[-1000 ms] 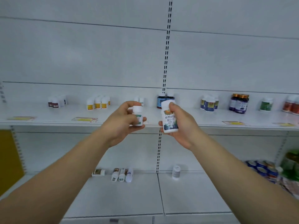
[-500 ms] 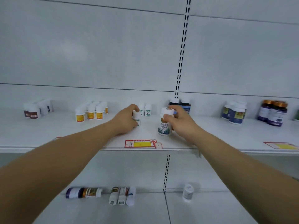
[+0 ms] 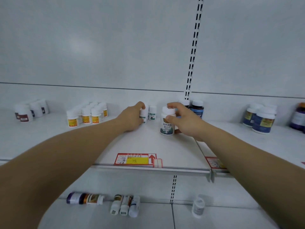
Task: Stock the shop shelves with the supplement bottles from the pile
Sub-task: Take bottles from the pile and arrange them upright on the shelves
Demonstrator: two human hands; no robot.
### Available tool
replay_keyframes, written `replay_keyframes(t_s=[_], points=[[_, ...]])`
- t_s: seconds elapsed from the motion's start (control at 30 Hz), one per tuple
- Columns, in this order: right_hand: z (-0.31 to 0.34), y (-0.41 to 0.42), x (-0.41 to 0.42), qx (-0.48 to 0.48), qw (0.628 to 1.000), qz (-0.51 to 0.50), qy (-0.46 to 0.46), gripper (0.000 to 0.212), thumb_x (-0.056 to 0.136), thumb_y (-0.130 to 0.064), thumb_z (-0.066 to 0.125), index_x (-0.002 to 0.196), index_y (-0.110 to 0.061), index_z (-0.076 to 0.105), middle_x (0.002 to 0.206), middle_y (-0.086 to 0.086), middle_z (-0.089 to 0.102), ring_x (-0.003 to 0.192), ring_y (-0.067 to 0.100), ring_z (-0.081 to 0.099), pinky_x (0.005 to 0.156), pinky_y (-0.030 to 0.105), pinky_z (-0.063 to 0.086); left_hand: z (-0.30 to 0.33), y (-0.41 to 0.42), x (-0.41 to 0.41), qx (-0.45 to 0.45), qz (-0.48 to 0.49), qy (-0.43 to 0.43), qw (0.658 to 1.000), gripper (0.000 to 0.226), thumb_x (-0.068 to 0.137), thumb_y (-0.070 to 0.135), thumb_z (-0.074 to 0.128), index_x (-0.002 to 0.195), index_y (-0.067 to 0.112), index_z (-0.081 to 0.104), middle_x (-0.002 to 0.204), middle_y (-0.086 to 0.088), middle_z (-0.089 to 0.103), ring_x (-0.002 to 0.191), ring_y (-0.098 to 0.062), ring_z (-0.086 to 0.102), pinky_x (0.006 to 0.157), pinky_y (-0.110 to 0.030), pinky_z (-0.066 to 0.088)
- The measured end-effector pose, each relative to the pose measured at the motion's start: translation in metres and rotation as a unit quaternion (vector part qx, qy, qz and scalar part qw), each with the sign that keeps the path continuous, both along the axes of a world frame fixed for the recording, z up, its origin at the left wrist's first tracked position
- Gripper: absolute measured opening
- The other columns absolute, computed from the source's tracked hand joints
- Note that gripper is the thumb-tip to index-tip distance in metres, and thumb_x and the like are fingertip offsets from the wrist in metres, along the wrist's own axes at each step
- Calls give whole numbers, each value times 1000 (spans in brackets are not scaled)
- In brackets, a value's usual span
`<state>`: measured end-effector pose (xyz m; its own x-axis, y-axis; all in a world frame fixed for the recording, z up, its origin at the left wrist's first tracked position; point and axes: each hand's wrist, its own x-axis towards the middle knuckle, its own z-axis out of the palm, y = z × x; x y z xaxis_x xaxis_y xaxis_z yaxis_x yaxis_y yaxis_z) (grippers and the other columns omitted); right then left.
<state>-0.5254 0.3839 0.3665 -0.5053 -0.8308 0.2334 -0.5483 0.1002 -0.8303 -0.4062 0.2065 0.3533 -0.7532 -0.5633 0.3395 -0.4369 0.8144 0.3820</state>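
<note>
My left hand (image 3: 132,117) grips a small white bottle with a green label (image 3: 143,116), standing on the upper shelf (image 3: 148,142) beside a matching small bottle (image 3: 152,113). My right hand (image 3: 183,120) holds the white cap of a taller white bottle with a green and orange label (image 3: 167,124), which stands upright on the same shelf. Just behind my right hand are two dark bottles with white caps (image 3: 197,108).
Yellow-labelled white bottles (image 3: 87,115) and brown-labelled ones (image 3: 28,112) stand to the left, blue bottles (image 3: 260,119) to the right. A red and yellow price tag (image 3: 135,159) sits at the shelf edge. Several bottles lie on the lower shelf (image 3: 123,205), one stands upright (image 3: 198,206).
Both hands moved forward from in front of the shelf and set their bottles down on the upper shelf. The view came closer to the shelf.
</note>
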Motion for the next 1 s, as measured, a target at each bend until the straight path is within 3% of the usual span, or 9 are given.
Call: replay_keyframes(t_s=[0.23,0.37,0.43,0.5,0.6,0.77,0.87,1.0], points=[[-4,-5,-6,-5,1000,3,12,43,92,-28,60,130,-38,43,119,-2,54,106,17,60,94,42,51,-6,-12,-9,24,10,7,1000,49,85,18,63,126,16,37,113,-10,62,92,-27,57,77,-31,42],[-3,-2,-4,-15,1000,-17,21,49,88,-26,65,131,-35,43,117,-2,53,102,17,59,92,38,51,2,-4,-3,63,21,61,996,71,79,25,72,137,17,32,127,-12,45,104,-27,52,86,-33,44],[-1,3,-3,-36,999,-35,-1,47,88,-24,65,130,-34,45,117,-3,54,103,17,59,91,40,53,13,15,-1,110,-11,93,990,71,77,26,74,135,19,35,124,-8,43,101,-22,52,75,-30,47],[2,12,-3,-64,996,-55,-24,46,89,-24,64,129,-35,44,113,-5,55,104,17,60,87,39,55,24,43,-3,171,-70,50,981,69,77,30,74,134,24,36,120,-1,45,100,-17,52,71,-26,46],[8,39,-6,-110,988,-90,-57,52,87,-23,64,133,-34,41,113,1,56,103,23,62,87,42,55,30,93,-17,250,-158,-6,955,64,77,30,75,129,24,39,115,4,53,102,-15,55,79,-27,44],[16,130,-24,-138,972,-177,-64,50,86,-25,63,132,-31,44,117,1,57,102,20,63,90,41,54,31,192,-59,334,-281,27,899,38,77,18,73,109,24,53,106,0,62,96,-15,59,88,-37,50],[19,216,-47,-185,952,-230,-79,25,83,-21,64,108,-24,61,106,1,67,96,19,66,89,43,54,30,278,-96,369,-335,59,865,21,83,9,67,90,24,54,91,-1,62,84,-14,57,85,-33,50],[13,355,-85,-217,919,-322,-71,7,84,-20,61,87,-18,67,92,7,70,88,25,66,85,49,52,15,410,-157,404,-405,59,818,26,83,10,66,99,26,54,100,-3,65,91,-15,62,85,-32,52]])
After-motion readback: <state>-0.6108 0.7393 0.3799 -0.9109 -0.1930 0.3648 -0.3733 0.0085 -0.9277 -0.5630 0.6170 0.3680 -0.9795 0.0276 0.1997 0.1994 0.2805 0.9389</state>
